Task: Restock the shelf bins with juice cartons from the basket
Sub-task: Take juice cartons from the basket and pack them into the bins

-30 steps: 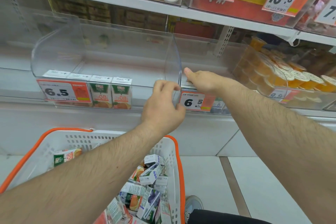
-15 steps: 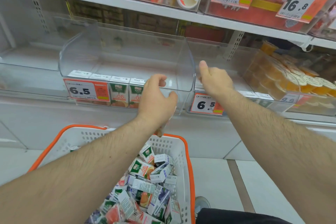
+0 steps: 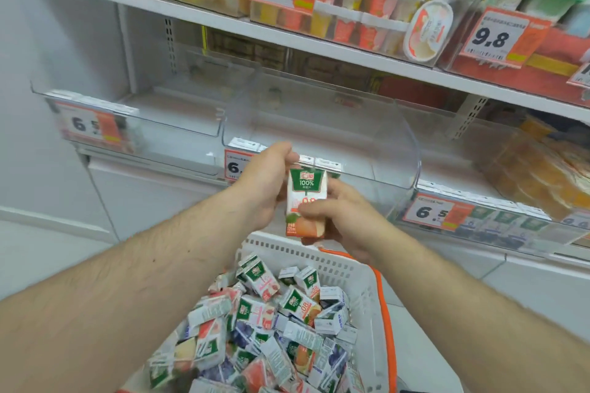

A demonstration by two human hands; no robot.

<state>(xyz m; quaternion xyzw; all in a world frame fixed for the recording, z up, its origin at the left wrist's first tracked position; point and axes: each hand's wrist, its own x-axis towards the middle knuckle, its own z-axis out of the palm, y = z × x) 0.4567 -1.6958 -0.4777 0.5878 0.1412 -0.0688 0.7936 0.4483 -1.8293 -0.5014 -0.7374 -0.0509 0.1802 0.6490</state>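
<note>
Shelves hold clear bins (image 3: 319, 137) with 6.5 tags (image 3: 431, 212) before us. Our left hand (image 3: 265, 185) curls its fingers round an upright carton (image 3: 306, 201) from the left; our right hand (image 3: 341, 217) pinches its lower right, thumb across the front. Below, more cartons fill the basket (image 3: 360, 281).

Clear middle bin (image 3: 319, 124), open at the top: its far floor is bare, with a row of cartons (image 3: 325, 164) along the near front wall. Overhead, the upper shelf (image 3: 287, 38) limits entry height. Below, the basket (image 3: 360, 277) is heaped with cartons; both hands hold one carton (image 3: 306, 201) between basket and bin.
</note>
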